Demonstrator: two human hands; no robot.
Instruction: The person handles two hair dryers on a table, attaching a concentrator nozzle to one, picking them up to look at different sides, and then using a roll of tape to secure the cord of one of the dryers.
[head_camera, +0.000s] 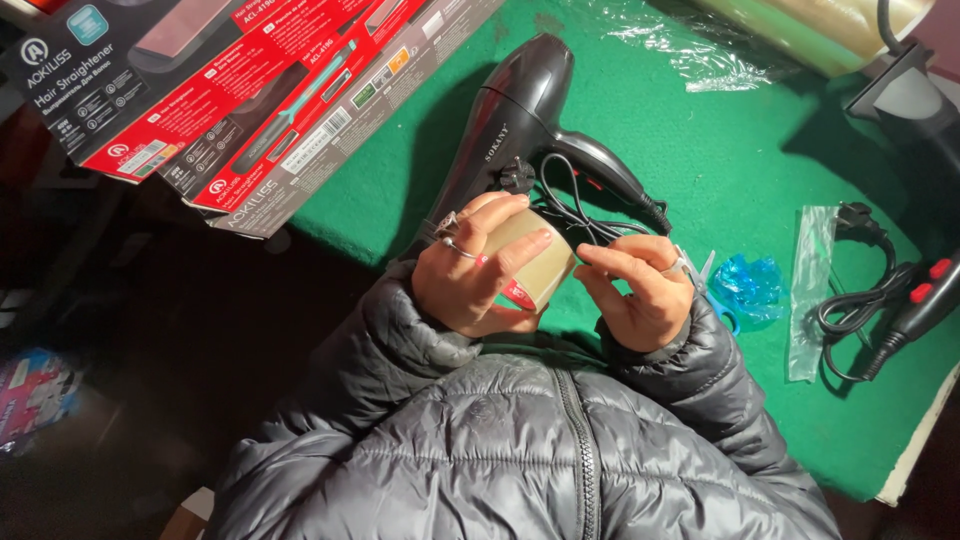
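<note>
My left hand (470, 270) grips a roll of brown packing tape (538, 258), held close to my chest above the green table (700, 140). My right hand (640, 290) is at the roll's right edge, its fingertips pinching at the tape. Both hands wear rings. Just beyond the roll lies a black hair dryer (510, 130) with its cord bundled by the handle. Scissors with blue handles (715, 295) lie partly hidden under my right hand.
Several red and grey flat product boxes (250, 90) overhang the table's left edge. A blue crumpled bag (750, 282), a clear plastic sleeve (810, 290), a second black appliance with its cord and plug (900, 300), and a roll of clear film (810, 25) lie to the right and far side.
</note>
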